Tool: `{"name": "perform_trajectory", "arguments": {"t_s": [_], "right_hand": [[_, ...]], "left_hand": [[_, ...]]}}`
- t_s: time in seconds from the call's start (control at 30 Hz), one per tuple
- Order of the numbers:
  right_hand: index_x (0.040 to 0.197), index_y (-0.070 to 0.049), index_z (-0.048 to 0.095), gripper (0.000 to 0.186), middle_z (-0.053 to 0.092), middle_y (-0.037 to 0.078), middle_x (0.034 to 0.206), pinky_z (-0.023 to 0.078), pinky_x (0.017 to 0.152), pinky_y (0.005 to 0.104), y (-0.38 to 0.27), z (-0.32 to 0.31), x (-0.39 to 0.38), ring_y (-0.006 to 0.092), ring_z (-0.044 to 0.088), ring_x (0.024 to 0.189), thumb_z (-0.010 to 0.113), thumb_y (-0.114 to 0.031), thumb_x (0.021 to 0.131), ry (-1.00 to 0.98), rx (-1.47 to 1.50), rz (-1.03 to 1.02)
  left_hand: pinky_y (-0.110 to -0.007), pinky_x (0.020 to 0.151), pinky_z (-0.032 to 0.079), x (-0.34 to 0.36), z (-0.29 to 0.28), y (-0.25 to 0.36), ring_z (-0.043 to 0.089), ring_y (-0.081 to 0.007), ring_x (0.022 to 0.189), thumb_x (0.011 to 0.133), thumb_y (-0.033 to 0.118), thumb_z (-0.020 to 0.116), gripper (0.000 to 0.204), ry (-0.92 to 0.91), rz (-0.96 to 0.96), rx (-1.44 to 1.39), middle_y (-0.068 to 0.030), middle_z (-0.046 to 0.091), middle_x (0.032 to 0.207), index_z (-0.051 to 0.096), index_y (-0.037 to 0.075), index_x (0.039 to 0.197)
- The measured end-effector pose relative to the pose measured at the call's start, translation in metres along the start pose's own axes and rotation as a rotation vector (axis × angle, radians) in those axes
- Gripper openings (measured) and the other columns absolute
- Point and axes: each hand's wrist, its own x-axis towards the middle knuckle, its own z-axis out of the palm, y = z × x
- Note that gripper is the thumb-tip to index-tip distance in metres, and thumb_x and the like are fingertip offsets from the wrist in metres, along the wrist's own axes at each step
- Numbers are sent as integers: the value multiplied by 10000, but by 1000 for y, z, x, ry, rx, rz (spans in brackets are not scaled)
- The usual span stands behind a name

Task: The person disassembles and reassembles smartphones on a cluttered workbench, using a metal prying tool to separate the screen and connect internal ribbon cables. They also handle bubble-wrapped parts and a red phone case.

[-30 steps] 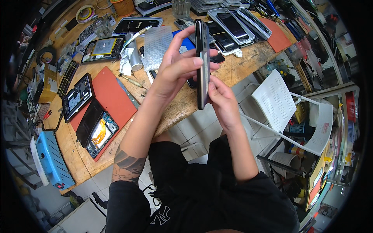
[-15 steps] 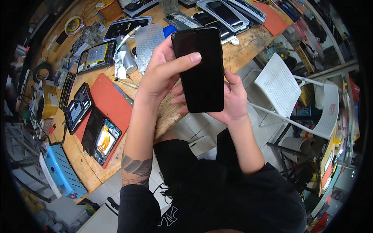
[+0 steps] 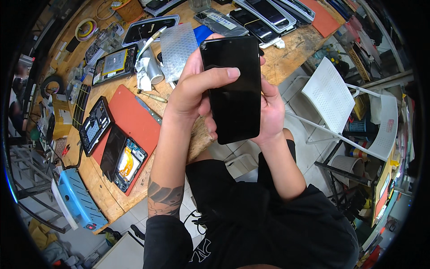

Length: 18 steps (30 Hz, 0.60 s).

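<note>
Black phone (image 3: pixel 235 105) gripped beside the wooden worktop's (image 3: pixel 293 56) near edge.
Left hand (image 3: pixel 190 87) and right hand (image 3: pixel 272 114) both grasp it; a red mat (image 3: pixel 126 105) lies on the worktop, a white chair (image 3: pixel 329 96) right of it.

1. I can't see the phone's (image 3: pixel 235 107) back; it also covers part of the left hand (image 3: pixel 190 87) and right hand (image 3: pixel 272 112).
2. Along the workbench's (image 3: pixel 289 56) far edge, my view cuts off the orange pot (image 3: pixel 129 11).
3. Near its left corner, the opened phone's (image 3: pixel 130 163) innards are too small for me to distinguish.
4. I can't read the grey packet's (image 3: pixel 233 30) label.
</note>
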Motion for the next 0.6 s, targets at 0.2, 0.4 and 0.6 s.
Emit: {"name": "perform_trajectory", "arguments": {"t_s": [0.2, 0.4, 0.6], "right_hand": [[1508, 6, 387, 812, 605, 339, 1174, 555, 710, 531, 10, -13, 9, 426, 660, 856, 228, -643, 1047, 118, 55, -52], [1544, -80, 365, 744, 562, 265, 1356, 584, 789, 554, 18, -29, 14, 457, 668, 1032, 379, -621, 1033, 100, 24, -193], [1549, -121, 367, 711, 509, 211, 1459, 601, 859, 583, 22, -31, 8, 453, 647, 1156, 479, -580, 1017, 231, 208, -330]], "left_hand": [[-377, 940, 587, 1, -1, -2, 721, -275, 1028, 769, 248, 704, 626, 78, 16, 25, -219, 710, 1171, 607, -82, 1292], [-387, 940, 592, -1, -3, 2, 721, -274, 1039, 778, 253, 702, 625, 36, -45, 104, -202, 717, 1165, 625, -83, 1299], [-395, 927, 592, -2, -4, 2, 715, -288, 1037, 758, 281, 717, 644, 34, -114, 85, -197, 716, 1141, 626, -75, 1287]]}}
